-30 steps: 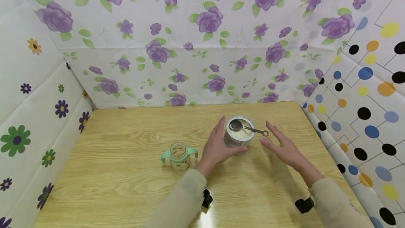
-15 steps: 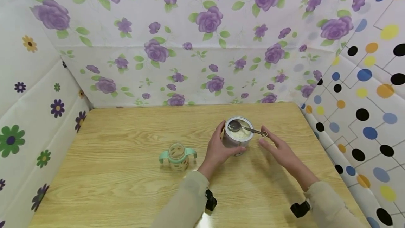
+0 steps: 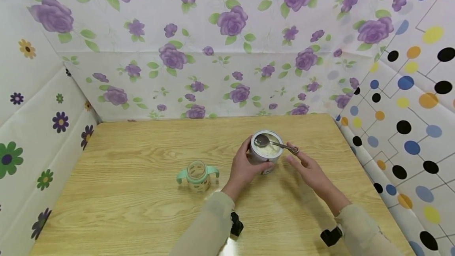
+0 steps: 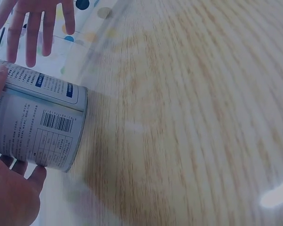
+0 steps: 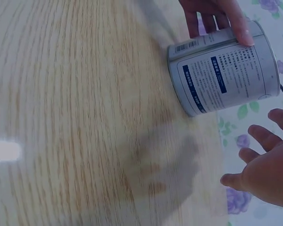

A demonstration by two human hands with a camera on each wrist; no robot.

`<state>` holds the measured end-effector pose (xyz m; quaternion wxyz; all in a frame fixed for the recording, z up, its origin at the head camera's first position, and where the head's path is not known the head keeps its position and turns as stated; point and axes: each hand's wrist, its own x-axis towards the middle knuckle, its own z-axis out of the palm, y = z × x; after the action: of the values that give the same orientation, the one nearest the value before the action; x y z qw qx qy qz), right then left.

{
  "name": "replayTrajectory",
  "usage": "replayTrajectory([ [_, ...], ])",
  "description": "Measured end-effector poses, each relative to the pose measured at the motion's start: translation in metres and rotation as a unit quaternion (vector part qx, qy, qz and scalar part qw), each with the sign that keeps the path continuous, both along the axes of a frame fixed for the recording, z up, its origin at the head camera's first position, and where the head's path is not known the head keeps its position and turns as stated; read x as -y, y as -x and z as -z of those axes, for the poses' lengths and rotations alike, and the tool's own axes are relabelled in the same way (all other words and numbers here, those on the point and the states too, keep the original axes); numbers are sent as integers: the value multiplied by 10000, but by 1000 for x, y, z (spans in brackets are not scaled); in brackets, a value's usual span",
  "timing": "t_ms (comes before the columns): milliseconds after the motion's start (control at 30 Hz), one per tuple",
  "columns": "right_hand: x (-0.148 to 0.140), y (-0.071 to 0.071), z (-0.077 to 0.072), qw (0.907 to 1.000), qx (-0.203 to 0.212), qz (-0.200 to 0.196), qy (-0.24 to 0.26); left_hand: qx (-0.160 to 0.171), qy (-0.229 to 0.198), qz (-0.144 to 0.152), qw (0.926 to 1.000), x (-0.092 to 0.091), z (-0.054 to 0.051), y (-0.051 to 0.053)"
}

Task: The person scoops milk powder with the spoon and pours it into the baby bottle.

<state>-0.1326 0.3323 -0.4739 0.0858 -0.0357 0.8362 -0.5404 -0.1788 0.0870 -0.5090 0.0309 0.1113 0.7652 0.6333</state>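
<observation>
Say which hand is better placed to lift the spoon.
Probably the right hand: it is beside the projecting end of the metal spoon, while the left hand grips the powder can.

bare left hand [image 3: 245, 169] is curled in a wide grip, bare right hand [image 3: 309, 171] is out flat-ish, fingers [image 5: 264, 137] kinda spread

Left hand [image 3: 245, 168] and right hand [image 3: 313, 173] are bare; the sleeves [image 3: 207, 222] are cream and creased, a small black block [image 3: 236, 225] beside each.
</observation>
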Motion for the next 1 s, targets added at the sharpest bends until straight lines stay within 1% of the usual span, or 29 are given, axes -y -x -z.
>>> replayTrajectory([
  [233,1,5,3,9997,-72,36,244,-55,-73,13,10000,2,0,1],
  [433,3,10,0,9994,-144,134,285,-78,-31,16,10000,1,2,2],
  [667,5,18,-11,9992,-296,158,194,-108,-11,-12,9999,0,3,2],
  [833,5,26,-21,9986,-490,131,160,-118,40,-30,9999,1,2,1],
  [1000,5,30,-30,9978,-632,111,148,-136,101,-44,9998,0,1,1],
])
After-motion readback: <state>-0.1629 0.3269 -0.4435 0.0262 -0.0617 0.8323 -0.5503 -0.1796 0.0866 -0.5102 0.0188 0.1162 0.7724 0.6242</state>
